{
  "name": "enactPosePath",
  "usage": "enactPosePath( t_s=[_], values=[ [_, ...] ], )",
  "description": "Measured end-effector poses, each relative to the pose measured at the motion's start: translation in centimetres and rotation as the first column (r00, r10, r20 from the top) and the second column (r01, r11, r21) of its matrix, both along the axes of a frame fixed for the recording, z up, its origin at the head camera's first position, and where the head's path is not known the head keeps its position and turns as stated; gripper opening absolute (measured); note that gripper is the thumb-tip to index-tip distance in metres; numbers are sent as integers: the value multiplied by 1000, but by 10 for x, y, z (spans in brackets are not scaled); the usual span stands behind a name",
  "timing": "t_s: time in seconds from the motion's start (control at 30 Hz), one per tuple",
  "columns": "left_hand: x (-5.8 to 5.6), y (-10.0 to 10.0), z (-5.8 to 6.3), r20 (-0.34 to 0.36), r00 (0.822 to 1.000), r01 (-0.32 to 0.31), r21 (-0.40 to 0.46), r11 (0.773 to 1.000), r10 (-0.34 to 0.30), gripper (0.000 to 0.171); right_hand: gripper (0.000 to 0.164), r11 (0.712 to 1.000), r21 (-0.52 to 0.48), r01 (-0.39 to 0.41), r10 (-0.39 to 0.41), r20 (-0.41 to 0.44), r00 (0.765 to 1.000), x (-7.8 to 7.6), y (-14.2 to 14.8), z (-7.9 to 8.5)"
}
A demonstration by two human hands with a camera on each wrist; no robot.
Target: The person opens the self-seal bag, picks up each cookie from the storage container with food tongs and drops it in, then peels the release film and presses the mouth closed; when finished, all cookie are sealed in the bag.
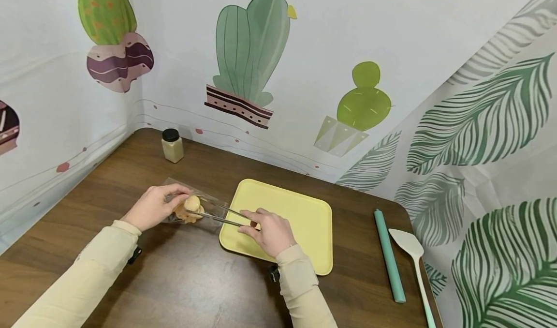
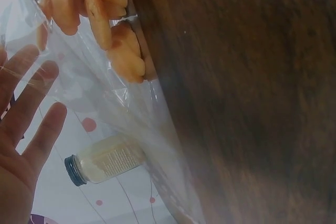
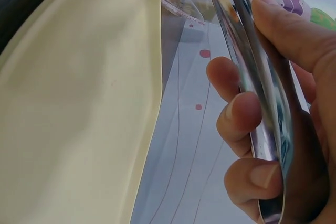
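My right hand [image 1: 271,231] grips metal tongs [image 3: 262,77], fingers curled round one side and thumb on the other. The tongs reach left over the tray's edge to a clear plastic bag [image 1: 213,224] of ridged golden cookies [image 2: 123,51]. A round pale cookie [image 1: 192,203] shows at the tong tips, on top of the others. At the bag's left side, my left hand [image 1: 152,206] pinches the plastic between thumb and index finger, close to that cookie. Its other fingers [image 2: 44,129] are spread against the clear film in the left wrist view.
A yellow tray [image 1: 304,221] lies under my right hand. A black-lidded jar [image 1: 172,146] stands at the back left. To the right lie a green rod [image 1: 389,258] and a white spatula [image 1: 409,243] by the table edge. Printed cloth walls the back and sides.
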State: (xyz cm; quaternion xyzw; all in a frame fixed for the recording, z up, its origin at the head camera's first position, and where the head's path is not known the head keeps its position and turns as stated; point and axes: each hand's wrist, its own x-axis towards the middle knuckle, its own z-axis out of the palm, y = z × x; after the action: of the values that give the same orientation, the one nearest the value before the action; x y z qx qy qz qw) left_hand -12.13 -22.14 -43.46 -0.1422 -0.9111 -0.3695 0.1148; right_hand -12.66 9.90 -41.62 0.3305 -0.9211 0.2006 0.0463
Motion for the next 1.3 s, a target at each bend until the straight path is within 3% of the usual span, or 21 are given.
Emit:
enactPosePath(
  t_s=[0.5,0.67,1.3],
  values=[
    [0,1,2,38,999,5,5,1000,-5,16,42,1000,-2,-17,17,15,1000,-2,-1,-2],
    [0,0,-1,21,1000,-3,-6,1000,3,15,43,1000,-4,-6,6,30,1000,-1,5,-1],
    [-2,-1,-1,5,1000,7,16,1000,-7,16,42,994,-35,99,-97,58,994,21,68,8]
  ],
)
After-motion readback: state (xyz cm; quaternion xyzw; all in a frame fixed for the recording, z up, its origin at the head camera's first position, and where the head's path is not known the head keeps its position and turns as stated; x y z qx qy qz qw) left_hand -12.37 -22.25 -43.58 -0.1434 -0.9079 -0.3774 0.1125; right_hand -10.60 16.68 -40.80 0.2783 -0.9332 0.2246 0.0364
